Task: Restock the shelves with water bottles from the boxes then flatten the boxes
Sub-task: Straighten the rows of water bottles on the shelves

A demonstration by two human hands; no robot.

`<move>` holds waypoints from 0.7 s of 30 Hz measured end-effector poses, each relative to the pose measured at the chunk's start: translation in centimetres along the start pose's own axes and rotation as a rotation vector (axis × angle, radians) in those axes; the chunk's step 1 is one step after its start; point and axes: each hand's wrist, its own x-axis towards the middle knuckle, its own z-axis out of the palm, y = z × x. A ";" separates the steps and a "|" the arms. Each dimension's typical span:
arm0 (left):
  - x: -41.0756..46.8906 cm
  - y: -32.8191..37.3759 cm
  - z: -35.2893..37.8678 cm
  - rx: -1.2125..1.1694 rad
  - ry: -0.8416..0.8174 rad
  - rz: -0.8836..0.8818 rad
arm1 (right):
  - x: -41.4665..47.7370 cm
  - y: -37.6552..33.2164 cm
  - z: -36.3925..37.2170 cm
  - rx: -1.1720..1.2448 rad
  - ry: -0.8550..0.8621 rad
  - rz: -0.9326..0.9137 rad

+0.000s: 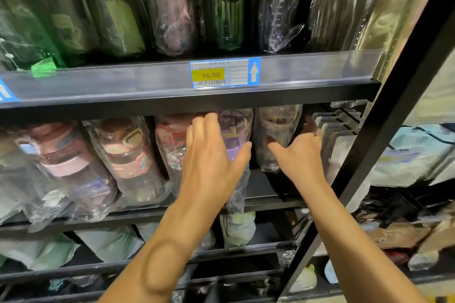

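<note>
Plastic-wrapped water bottles stand in a row on the middle shelf point(266, 200). My left hand point(211, 155) lies with spread fingers against a purple-lidded wrapped bottle point(234, 140) near the row's right end. My right hand point(301, 152) reaches in just right of a clear wrapped bottle point(275, 135), thumb out toward it, fingers tucked behind it; the fingertips are hidden. Further left lean a pink bottle point(128, 155) and another pink one point(61, 155), tilted to the left.
The upper shelf rail point(147, 86) carries a price tag reading 16.00 point(216, 74), with green and clear wrapped bottles above it. A black upright post point(384, 135) runs diagonally at right. White flat packs point(332, 130) stand beside my right hand. Lower shelves hold pale bags.
</note>
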 end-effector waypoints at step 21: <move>2.5 -0.7 3.2 0.122 -0.070 -0.145 | 1.1 2.0 0.7 0.208 -0.012 -0.056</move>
